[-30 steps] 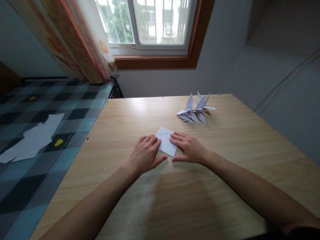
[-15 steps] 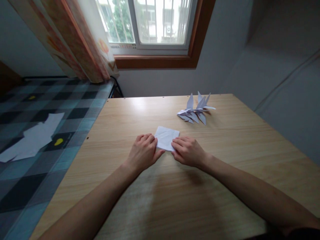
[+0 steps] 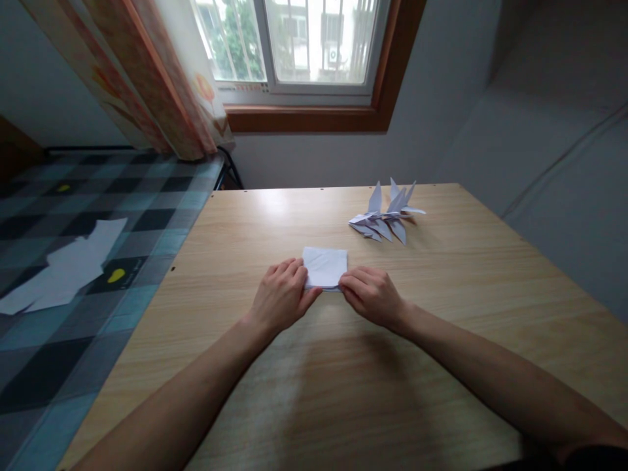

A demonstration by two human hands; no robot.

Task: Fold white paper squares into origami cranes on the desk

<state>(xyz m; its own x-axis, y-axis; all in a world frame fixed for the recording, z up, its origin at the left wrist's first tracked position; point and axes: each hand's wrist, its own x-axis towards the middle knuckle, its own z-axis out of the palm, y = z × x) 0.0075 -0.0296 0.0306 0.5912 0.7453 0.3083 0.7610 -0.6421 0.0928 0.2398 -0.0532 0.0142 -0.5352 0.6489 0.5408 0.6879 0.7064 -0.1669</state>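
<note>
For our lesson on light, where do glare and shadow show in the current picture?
Head view: the window is bright and partly washed out; same view, glare whitens a far patch of the wood-grain tabletop; same view, soft shadow spreads on the near side of the folded white paper.

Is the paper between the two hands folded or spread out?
Folded: the white paper shows stacked layers along its near edge.

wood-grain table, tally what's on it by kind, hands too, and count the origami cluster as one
Hands: 2 (left hand, right hand)
Folded white paper square: 1
White origami cluster: 1
Total: 4
</note>
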